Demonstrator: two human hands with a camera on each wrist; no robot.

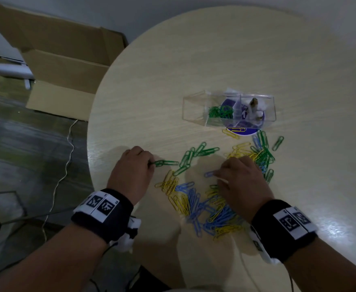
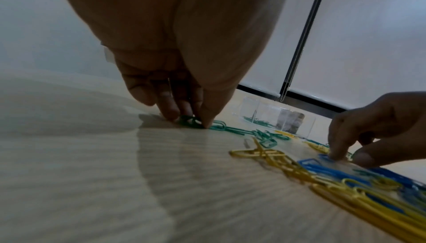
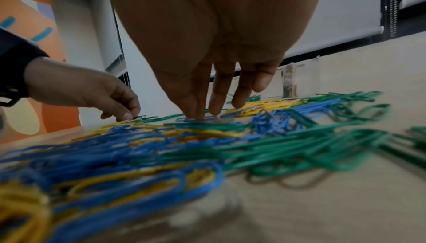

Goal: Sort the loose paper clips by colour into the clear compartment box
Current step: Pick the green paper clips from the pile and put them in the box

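Note:
My left hand [image 1: 150,164] rests near the table's left edge and pinches linked green paper clips [image 2: 191,120] that lie on the wood. The thumb and forefinger of my right hand [image 1: 217,177] pinch a blue paper clip [image 3: 196,119] that lies flat on the table. Around and below the hands lies a mixed heap of blue and yellow clips [image 1: 204,207]. More green and yellow clips [image 1: 259,152] are spread to the right. Beyond them stands the clear compartment box [image 1: 194,108], with green clips [image 1: 220,111] in one compartment.
The box stands on a purple round disc [image 1: 242,131] with a yellow clip on it. Crumpled white material [image 1: 255,108] fills its right compartment. On the floor to the left are an open cardboard box [image 1: 63,66] and a white cable [image 1: 67,144].

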